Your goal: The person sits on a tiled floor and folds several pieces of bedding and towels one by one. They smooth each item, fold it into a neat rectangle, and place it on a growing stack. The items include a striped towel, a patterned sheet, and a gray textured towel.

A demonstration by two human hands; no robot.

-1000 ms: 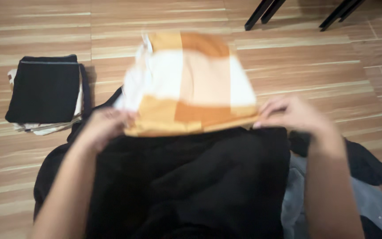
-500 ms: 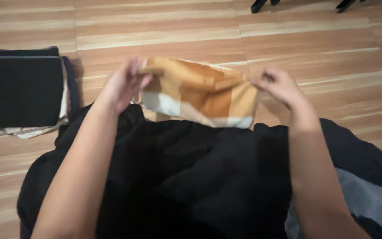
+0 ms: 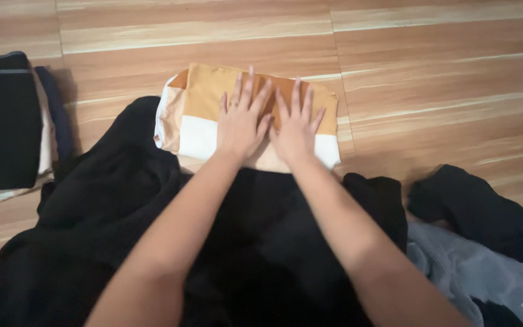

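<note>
Folded cloth in orange, mustard and white blocks [image 3: 204,106]: soft woven fabric, colour-blocked in broad rectangles. Folded into a flat, roughly rectangular packet, long side running left to right, its left end slightly rounded and bulging. Lies flat on the wood-grain plank floor, its near edge touching the black garment spread in front of the person. Both palms cover its middle, so the centre panel is hidden.

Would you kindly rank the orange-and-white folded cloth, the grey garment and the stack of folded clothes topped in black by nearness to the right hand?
1. Orange-and-white folded cloth: directly under the right hand.
2. Grey garment: lower right, on the floor.
3. Stack of folded clothes topped in black: far left.
</note>
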